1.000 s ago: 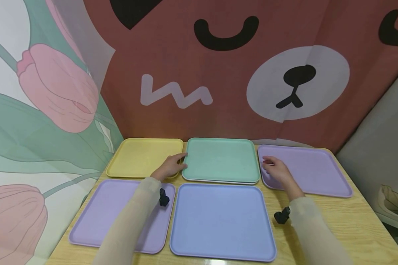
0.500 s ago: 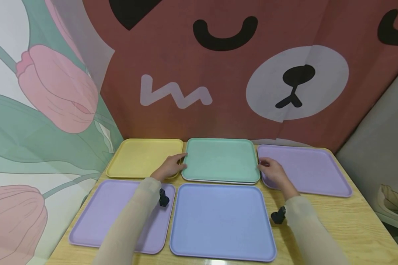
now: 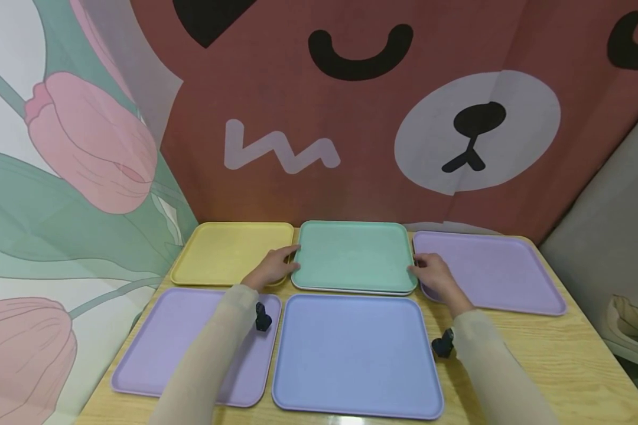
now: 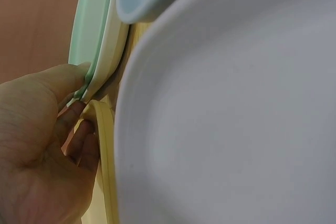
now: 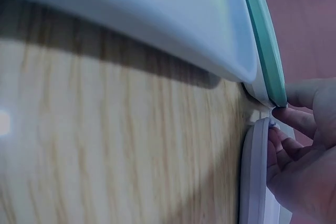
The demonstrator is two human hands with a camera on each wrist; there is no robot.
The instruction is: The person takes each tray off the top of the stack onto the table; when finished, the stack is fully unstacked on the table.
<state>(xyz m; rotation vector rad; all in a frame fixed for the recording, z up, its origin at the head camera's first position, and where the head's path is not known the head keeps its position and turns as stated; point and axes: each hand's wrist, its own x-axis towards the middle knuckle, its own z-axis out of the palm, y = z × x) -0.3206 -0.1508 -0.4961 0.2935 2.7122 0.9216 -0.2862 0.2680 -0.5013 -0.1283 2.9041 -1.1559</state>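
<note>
Green tray: a mint-green, matte plastic rectangular tray with rounded corners (image 3: 353,255) lies at the back middle of the worktop, stacked on a paler, whitish tray (image 4: 107,64) whose rim shows beneath it.
Left hand: the left hand (image 3: 271,267) pinches the green tray's left edge, thumb on the rim and fingers (image 4: 79,137) curled under the stack.
Right hand: the right hand (image 3: 433,274) grips the green tray's right edge, thumb above and fingertips (image 5: 294,119) tucked beneath.
Yellow tray: a pale yellow plastic tray with a raised lip (image 3: 228,251) lies just left of the green one; the left hand sits over the narrow gap between them.
Right lilac tray: a lilac plastic tray (image 3: 502,271) lies just right of the green one; its near-left corner is under the right hand.
Blue tray: a periwinkle-blue plastic tray, smooth and shallow (image 3: 353,354), lies in front of the green tray, between the two forearms.
Left lilac tray: a second lilac tray (image 3: 165,342) lies front left, partly covered by the left beige sleeve (image 3: 207,360).
Worktop: light wood with visible grain (image 3: 574,360).
Backdrop: a brown cloth printed with a bear's face (image 3: 351,118) hangs behind, and a tulip-print cloth (image 3: 58,177) hangs on the left.
</note>
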